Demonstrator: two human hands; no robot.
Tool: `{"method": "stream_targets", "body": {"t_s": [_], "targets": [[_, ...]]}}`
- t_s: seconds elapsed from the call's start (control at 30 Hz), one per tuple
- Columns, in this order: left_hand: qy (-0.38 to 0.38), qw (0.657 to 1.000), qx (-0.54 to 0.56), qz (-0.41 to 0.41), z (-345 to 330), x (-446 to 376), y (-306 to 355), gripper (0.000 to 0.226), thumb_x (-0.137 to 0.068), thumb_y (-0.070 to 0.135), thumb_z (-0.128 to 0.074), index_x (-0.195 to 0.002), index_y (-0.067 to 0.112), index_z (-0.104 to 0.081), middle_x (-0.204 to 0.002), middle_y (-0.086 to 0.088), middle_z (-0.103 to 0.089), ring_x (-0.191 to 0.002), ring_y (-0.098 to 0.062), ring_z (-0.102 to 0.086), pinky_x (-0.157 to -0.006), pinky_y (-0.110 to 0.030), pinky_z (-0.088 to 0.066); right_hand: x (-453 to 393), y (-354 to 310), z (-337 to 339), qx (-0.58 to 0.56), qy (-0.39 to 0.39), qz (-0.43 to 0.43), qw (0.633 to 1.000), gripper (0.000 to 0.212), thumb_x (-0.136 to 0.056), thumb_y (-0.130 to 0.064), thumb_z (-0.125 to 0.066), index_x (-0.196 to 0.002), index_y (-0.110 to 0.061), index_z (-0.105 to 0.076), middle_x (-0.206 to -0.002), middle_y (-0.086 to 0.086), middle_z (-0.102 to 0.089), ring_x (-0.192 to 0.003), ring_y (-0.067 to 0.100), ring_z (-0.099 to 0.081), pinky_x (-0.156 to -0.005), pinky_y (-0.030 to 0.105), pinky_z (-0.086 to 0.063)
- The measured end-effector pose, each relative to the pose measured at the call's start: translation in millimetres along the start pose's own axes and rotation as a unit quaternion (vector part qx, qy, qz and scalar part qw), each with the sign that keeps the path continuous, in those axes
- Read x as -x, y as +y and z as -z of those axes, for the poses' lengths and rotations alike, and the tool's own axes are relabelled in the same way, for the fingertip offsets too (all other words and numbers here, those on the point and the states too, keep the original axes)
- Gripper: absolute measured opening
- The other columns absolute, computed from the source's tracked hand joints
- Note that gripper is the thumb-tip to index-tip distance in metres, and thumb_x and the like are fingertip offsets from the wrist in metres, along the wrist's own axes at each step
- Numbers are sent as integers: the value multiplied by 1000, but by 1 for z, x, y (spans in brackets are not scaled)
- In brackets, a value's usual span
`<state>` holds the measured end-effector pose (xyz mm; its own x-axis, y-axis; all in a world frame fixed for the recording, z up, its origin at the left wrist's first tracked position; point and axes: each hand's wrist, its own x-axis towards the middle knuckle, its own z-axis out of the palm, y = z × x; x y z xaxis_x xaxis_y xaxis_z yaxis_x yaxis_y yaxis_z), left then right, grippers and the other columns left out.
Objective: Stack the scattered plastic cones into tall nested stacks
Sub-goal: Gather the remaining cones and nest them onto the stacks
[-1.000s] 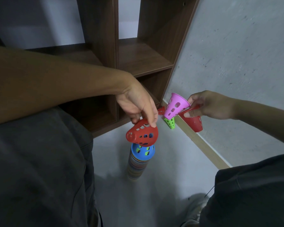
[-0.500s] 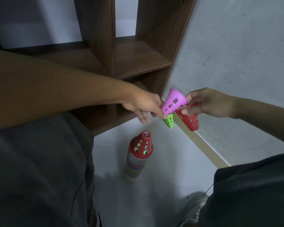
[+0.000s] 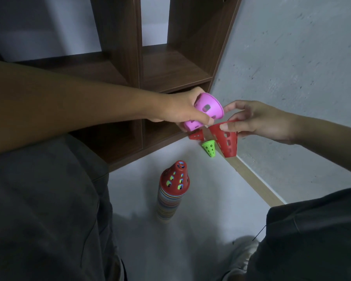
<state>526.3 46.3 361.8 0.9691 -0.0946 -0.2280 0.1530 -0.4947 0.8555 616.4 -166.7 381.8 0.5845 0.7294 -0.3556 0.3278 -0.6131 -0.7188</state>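
A tall nested stack of striped cones (image 3: 169,201) stands on the floor, topped by a red perforated cone (image 3: 175,178). Above and behind it, my left hand (image 3: 178,109) grips a pink cone (image 3: 206,111) lying on its side. Right beside it, my right hand (image 3: 257,120) pinches the rim of a red cone (image 3: 227,140) that hangs with its narrow end down. On the floor near the wall lie a small green cone (image 3: 209,148) and another red cone (image 3: 197,135), partly hidden behind the pink one.
A dark wooden shelf unit (image 3: 170,63) stands behind the hands. A grey wall (image 3: 292,57) with a wooden baseboard (image 3: 255,183) runs along the right. My knees in grey trousers (image 3: 45,209) frame the pale floor (image 3: 201,230); a shoe (image 3: 243,248) shows at lower right.
My left hand left the red cone on top of the stack, rose to my right hand and took the pink cone from it. My right hand keeps the red cone.
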Motion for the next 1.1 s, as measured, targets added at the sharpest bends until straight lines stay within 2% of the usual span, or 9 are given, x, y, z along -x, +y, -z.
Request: {"method": "stream_targets", "body": {"t_s": [0.13,0.27,0.43,0.53,0.6,0.67,0.87,0.97,1.1], "targets": [[3,996,-71,48,13,7,-1,75,-86,30,-75,-140,22,-24,-116,-5,-50,-88,-19,-66,-75,-32,-62,0,-1,-1,15,44,-16,999,63,-84,-34,-74,-137,-36,-43,-117,-1,-60,-101,19,-65,-71,25,-57],[-67,985,-155,32,28,18,8,49,-89,30,-71,-127,16,-43,-103,-8,-59,-72,-13,-59,-66,-22,-56,0,-3,-2,27,61,-23,998,79,-77,-40,-77,-142,-42,-33,-128,-2,-53,-105,22,-63,-80,36,-59],[-171,948,-267,18,39,31,19,39,-85,37,-73,-116,17,-63,-99,-8,-69,-77,-15,-65,-66,-17,-52,6,-8,-3,56,48,-35,997,101,-59,-51,-79,-146,-42,-29,-134,0,-54,-113,28,-61,-94,47,-54],[-184,931,-314,8,38,33,21,39,-80,38,-77,-112,18,-67,-95,3,-70,-82,-8,-66,-65,-14,-51,9,-10,-4,51,38,-41,997,109,-54,-48,-81,-147,-44,-25,-135,0,-55,-117,29,-60,-97,50,-52],[-187,921,-343,1,34,31,20,41,-79,40,-78,-111,18,-68,-96,4,-69,-83,-6,-64,-62,-11,-50,10,-12,-5,47,31,-42,998,110,-56,-44,-83,-148,-45,-23,-135,1,-55,-116,29,-60,-98,51,-52],[-194,910,-367,-1,27,28,17,42,-79,42,-77,-112,17,-68,-96,4,-67,-81,-11,-64,-61,-9,-49,11,-12,-5,45,24,-43,998,111,-57,-40,-84,-149,-46,-21,-136,1,-55,-114,28,-62,-98,51,-52],[-216,893,-394,-16,4,22,2,39,-78,46,-78,-104,20,-66,-92,5,-65,-81,-12,-63,-57,-9,-47,14,-10,-3,47,10,-42,998,111,-60,-38,-83,-150,-47,-18,-133,-2,-55,-110,24,-63,-92,43,-55],[-228,895,-384,-25,-7,22,-4,41,-78,45,-79,-107,18,-69,-95,3,-70,-85,-13,-66,-63,-14,-51,14,-8,-2,47,7,-42,998,111,-61,-38,-82,-151,-46,-18,-133,-2,-56,-109,23,-64,-86,37,-55],[-237,902,-360,-29,-12,23,-4,44,-78,41,-80,-113,16,-69,-102,4,-72,-88,-9,-67,-64,-7,-50,13,-6,-1,52,-1,-45,998,109,-63,-39,-82,-151,-45,-17,-130,-3,-56,-109,22,-63,-79,31,-54]]}}
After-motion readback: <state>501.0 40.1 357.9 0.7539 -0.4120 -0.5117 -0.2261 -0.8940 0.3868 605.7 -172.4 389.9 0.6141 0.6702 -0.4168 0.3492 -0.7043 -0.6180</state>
